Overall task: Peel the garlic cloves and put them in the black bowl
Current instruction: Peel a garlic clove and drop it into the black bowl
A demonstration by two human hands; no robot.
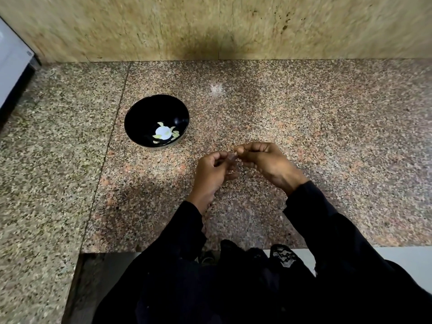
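A black bowl [140, 114] stands on the speckled granite counter [327, 136], left of centre, with several pale peeled garlic cloves [174, 134] at its bottom around a bright glare spot. To the right of the bowl and nearer to me, both hands meet above the counter. My left hand [211, 174] and my right hand [268, 163] pinch a small garlic clove [232, 156] between their fingertips. The clove is mostly hidden by the fingers and looks brownish, so its skin seems to be on.
A beige stone wall [210, 26] rises behind the counter. A white appliance [11, 61] stands at the far left. The counter's front edge [397, 246] runs near my body, with a step down at the lower left.
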